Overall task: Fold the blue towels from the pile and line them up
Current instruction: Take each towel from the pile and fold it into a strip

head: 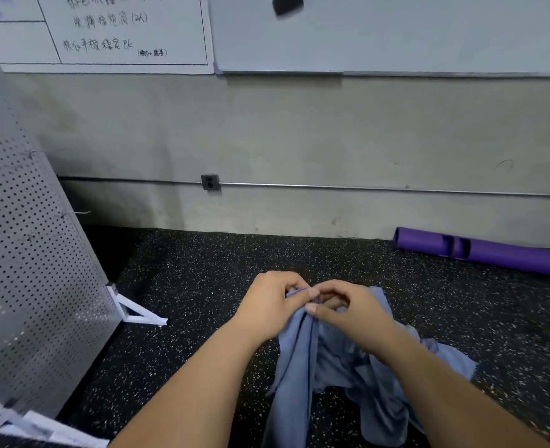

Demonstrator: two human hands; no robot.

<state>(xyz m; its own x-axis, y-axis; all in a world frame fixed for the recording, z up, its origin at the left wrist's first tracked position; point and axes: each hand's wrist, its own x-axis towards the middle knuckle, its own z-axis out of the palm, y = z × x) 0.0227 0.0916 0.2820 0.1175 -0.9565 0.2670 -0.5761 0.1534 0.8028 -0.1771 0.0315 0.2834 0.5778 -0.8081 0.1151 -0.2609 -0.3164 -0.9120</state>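
Your left hand [272, 305] and right hand [344, 310] pinched one towel [328, 367] edge above the floor [202, 276]; nothing folded or lined up yet.

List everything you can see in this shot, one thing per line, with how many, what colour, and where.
blue towel: one bunch, exact count unclear, blue, hanging from the hands to the floor
floor: one, black with white speckles, below
wall: one, grey, ahead
pegboard: one, grey, perforated, left
support feet: two, white, at the pegboard's base
purple tube: one, purple, on the floor by the wall, right
whiteboard: one, white, upper right
eraser: one, black, on the whiteboard
paper sheet: one, white with handwriting, upper left
outlet box: one, dark grey, low on the wall
conduit: one, metal grey, along the wall
left hand: one, pinches the towel's top edge
right hand: one, pinches it alongside
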